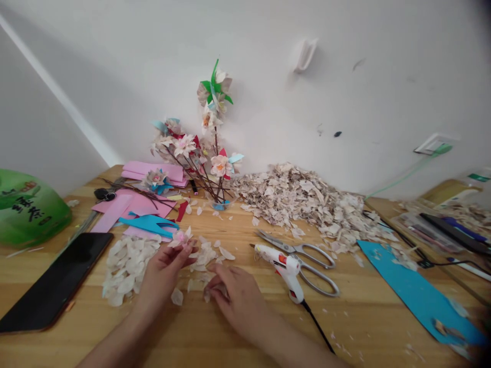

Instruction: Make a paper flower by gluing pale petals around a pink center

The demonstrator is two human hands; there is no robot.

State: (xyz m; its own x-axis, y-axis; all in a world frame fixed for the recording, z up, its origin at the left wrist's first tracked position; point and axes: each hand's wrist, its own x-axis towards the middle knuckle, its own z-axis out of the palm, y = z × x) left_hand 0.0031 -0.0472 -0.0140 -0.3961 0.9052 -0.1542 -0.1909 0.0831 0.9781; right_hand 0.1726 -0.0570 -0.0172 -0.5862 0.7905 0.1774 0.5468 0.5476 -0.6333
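Observation:
My left hand (pixel 163 271) pinches a small pink-and-white handmade flower (pixel 181 237) between thumb and fingertips, just above the table. Low over the wood, my right hand (pixel 241 301) has its fingers curled together around a pale translucent petal (pixel 207 293), partly hidden by them. Loose petals (pixel 205 255) lie scattered between and behind the two hands. A larger pile of whitish petals (pixel 128 266) spreads beside my left forearm. To the right of my right hand rest a white glue gun (pixel 282 263) and grey-handled scissors (pixel 322 281).
Finished flowers on twigs (pixel 217 166) stand in a small cup against the wall. A heap of dried flakes (pixel 299 199) lies at the back. Around are pink sheets (pixel 153 173), blue cut paper (pixel 148 224), a black phone (pixel 57 281), a green bag (pixel 32 209) and a blue strip (pixel 414 291).

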